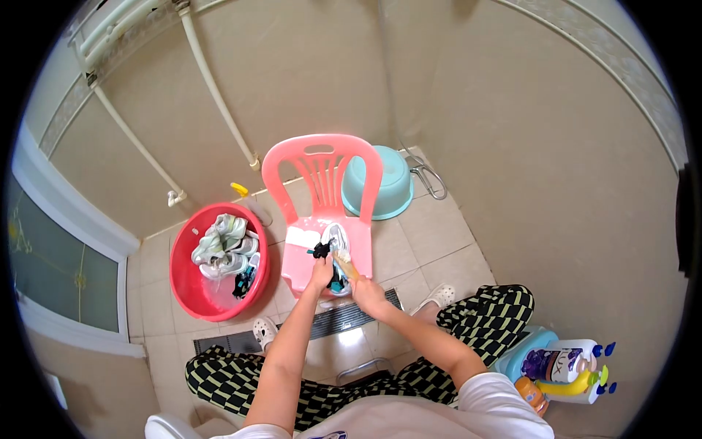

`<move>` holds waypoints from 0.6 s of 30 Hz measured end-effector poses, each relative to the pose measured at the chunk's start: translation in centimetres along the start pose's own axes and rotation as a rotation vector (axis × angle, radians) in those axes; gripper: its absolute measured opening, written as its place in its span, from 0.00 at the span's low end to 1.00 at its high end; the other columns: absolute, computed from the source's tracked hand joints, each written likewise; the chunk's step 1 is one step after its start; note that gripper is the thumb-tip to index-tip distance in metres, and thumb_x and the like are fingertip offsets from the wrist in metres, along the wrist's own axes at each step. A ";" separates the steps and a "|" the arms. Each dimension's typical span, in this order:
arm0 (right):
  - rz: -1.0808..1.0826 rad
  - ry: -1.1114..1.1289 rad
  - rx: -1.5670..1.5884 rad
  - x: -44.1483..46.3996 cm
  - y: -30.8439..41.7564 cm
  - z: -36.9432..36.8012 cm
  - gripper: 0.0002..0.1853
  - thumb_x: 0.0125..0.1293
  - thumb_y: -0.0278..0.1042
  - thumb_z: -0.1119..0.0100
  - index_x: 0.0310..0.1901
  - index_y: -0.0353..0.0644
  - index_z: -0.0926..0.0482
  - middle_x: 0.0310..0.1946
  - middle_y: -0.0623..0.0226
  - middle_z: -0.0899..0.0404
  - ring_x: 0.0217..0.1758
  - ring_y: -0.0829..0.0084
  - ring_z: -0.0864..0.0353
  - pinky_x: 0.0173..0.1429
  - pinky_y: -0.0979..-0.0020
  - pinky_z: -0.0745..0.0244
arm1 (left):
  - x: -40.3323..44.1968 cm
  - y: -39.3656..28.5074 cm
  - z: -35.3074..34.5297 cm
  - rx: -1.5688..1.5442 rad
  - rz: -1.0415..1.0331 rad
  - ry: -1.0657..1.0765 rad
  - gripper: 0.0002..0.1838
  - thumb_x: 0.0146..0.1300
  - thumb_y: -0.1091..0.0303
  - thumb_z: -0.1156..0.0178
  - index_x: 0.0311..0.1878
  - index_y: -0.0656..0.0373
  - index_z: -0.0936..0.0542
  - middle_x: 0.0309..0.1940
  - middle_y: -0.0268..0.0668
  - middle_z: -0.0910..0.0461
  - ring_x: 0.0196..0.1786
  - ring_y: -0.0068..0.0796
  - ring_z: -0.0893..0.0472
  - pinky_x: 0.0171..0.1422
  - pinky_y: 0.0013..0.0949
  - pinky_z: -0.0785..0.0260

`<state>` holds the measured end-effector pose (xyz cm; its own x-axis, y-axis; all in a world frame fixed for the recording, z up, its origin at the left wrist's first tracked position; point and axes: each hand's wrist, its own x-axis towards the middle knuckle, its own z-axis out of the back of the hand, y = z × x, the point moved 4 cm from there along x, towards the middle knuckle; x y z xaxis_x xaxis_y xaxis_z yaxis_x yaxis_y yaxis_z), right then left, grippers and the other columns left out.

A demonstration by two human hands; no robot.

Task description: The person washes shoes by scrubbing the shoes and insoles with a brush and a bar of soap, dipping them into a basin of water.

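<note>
On the seat of a small pink plastic chair [362, 252] lies a white and grey shoe [336, 235] with black and teal parts. My left hand [322, 272] is closed on the shoe's near left side, by the black part. My right hand [368, 295] grips the yellowish handle of a brush [344, 266], whose head touches the shoe; its bristles are hard to make out. A flat white piece [302, 237] rests on the seat to the left of the shoe.
A red basin [180, 274] at left holds several wet shoes [223, 245]. A yellow-handled brush [240, 189] stands behind it. An upturned teal basin [380, 183] sits behind the chair, beside a shower hose [430, 179]. Bottles [559, 364] stand at right; a drain grate [340, 322] crosses the floor.
</note>
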<state>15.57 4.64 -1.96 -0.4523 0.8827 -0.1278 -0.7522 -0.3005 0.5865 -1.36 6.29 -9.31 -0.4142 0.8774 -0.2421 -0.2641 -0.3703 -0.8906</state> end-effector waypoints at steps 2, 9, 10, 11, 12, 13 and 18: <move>0.023 -0.002 -0.031 -1.0 0.2 0.2 0.22 0.65 0.47 0.60 0.32 0.30 0.28 0.23 0.45 0.24 0.29 0.47 0.22 0.33 0.55 0.27 | -0.3 -0.5 0.0 0.007 -0.040 -0.026 0.25 0.64 0.54 0.61 0.46 0.71 0.28 0.41 0.59 0.26 0.49 0.53 0.27 0.53 0.40 0.38; 0.021 -0.012 -0.034 -1.8 0.8 0.4 0.23 0.65 0.47 0.60 0.33 0.30 0.29 0.19 0.46 0.24 0.26 0.48 0.22 0.29 0.55 0.27 | 1.7 3.2 -0.4 -0.127 0.007 -0.014 0.26 0.64 0.53 0.60 0.46 0.71 0.28 0.40 0.58 0.25 0.49 0.50 0.27 0.54 0.39 0.39; 0.025 -0.020 -0.024 -1.6 0.8 0.3 0.23 0.65 0.47 0.60 0.33 0.30 0.29 0.19 0.46 0.24 0.26 0.48 0.22 0.30 0.55 0.26 | 1.9 3.5 -0.4 -0.173 0.001 0.009 0.26 0.64 0.53 0.60 0.46 0.72 0.28 0.39 0.57 0.25 0.48 0.48 0.26 0.53 0.37 0.38; 0.028 -0.027 -0.014 -1.5 0.7 0.1 0.22 0.65 0.47 0.59 0.33 0.30 0.29 0.20 0.46 0.24 0.26 0.48 0.22 0.31 0.55 0.26 | 2.0 4.1 -0.5 -0.174 0.005 0.009 0.26 0.64 0.53 0.60 0.46 0.72 0.28 0.39 0.57 0.25 0.48 0.48 0.26 0.53 0.37 0.38; 0.027 -0.022 -0.015 -1.2 0.6 -0.1 0.22 0.65 0.47 0.59 0.33 0.30 0.29 0.20 0.46 0.24 0.26 0.48 0.22 0.31 0.55 0.26 | 1.6 3.6 -0.4 -0.184 -0.018 -0.010 0.26 0.64 0.54 0.60 0.44 0.73 0.28 0.37 0.55 0.24 0.46 0.45 0.25 0.51 0.37 0.38; 0.021 -0.026 -0.009 -0.7 0.5 -0.3 0.22 0.64 0.47 0.59 0.33 0.30 0.29 0.21 0.45 0.24 0.27 0.48 0.22 0.32 0.55 0.26 | 1.3 3.0 -0.2 -0.195 -0.041 -0.030 0.26 0.65 0.54 0.60 0.43 0.73 0.27 0.35 0.54 0.24 0.43 0.42 0.25 0.50 0.36 0.37; 0.011 -0.046 -0.009 2.6 0.2 -1.3 0.22 0.65 0.46 0.59 0.33 0.30 0.29 0.25 0.43 0.24 0.29 0.48 0.22 0.34 0.55 0.26 | -0.2 1.0 0.7 -0.176 -0.005 -0.006 0.25 0.65 0.55 0.59 0.39 0.73 0.27 0.30 0.47 0.24 0.36 0.33 0.26 0.44 0.35 0.36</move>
<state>13.65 6.42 -3.19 -0.4384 0.8949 -0.0840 -0.7517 -0.3138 0.5800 -2.18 5.50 -9.89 -0.4185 0.8771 -0.2355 -0.1098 -0.3063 -0.9456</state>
